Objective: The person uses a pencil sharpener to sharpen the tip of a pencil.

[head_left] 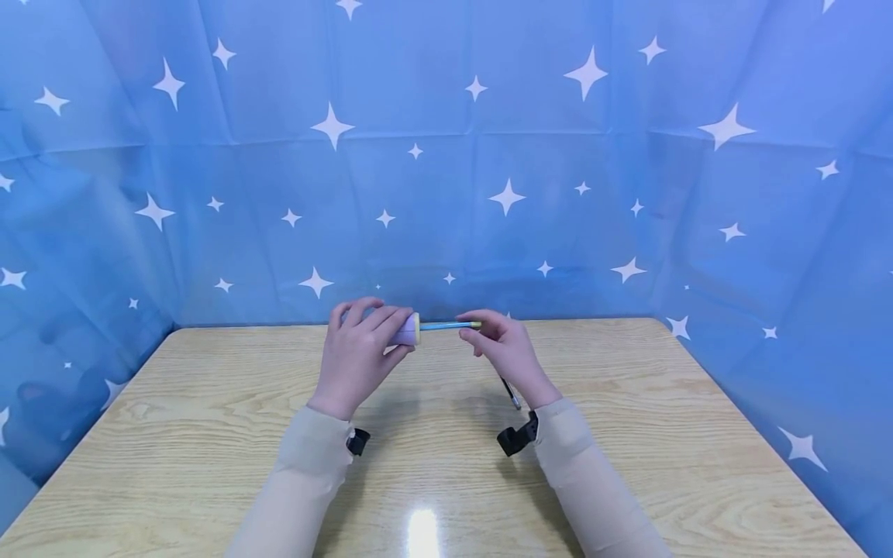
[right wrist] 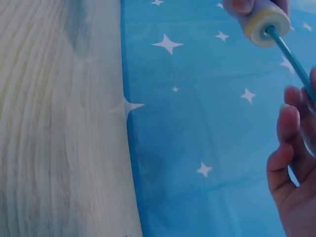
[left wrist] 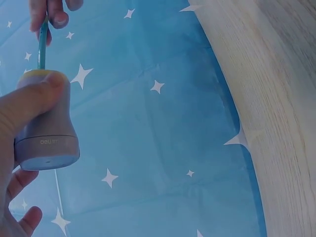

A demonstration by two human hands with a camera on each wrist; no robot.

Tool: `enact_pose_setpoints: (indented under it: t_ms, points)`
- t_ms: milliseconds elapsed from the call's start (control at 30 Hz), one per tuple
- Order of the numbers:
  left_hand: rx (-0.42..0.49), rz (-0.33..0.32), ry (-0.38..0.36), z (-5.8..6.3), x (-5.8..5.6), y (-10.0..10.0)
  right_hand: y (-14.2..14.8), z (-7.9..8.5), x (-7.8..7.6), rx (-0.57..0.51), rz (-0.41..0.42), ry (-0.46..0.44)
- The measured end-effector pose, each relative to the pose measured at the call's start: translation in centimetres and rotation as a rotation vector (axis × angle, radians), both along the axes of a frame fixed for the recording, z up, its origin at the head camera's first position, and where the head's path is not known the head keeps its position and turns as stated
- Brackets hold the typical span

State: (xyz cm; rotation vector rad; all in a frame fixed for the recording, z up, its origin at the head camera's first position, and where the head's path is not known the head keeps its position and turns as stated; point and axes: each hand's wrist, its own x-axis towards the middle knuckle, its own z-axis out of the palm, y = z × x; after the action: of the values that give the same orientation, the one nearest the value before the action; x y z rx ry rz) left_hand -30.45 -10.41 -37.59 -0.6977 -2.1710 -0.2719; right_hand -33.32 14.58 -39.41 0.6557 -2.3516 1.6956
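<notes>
Sleeves [head_left: 286, 496] closest to the camera, pale, stretching in over the desk [head_left: 202, 465] toward its far edge. Past those, roughly midway between the desk's left and right edges: a lavender sharpener [left wrist: 52, 118] (going by the hole in its pale mouth) with a blue pencil [left wrist: 42, 54] stuck in that hole. Held up off the wood, in line with the far edge in the head view. Got a full wrap round the body with the left fingers [head_left: 384, 319], thumb included, up by the yellow rim. Got the pencil pinched near its yellow end with the right fingers [right wrist: 289, 121].

Looks fairly level from the head view, so a decent setup imo. For doing this bit well: lock the sharpener steady on the left, feed from the right, straight down the middle of the hole. Go light on the push. Don't lean sideways, or risk a snapped tip (can't see the tip, hidden inside). Maybe pinch closer to the mouth for less wobble, without bumping the rim. Also, mind the slim dark stick [head_left: 512, 394] lying on the desk, slightly toward the right edge from the middle.
</notes>
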Motion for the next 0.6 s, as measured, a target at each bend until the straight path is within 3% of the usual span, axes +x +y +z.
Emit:
enact_pose_setpoints:
  t_ms: [300, 600]
  points:
    - [0.006, -0.042, -0.017, -0.02, 0.02, 0.17, 0.75, 0.22, -0.29, -0.011, -0.003, -0.03]
    - [-0.003, -0.062, -0.01, 0.0, 0.1, 0.31, 0.67, 0.43, -0.13, -0.003, 0.048, -0.05]
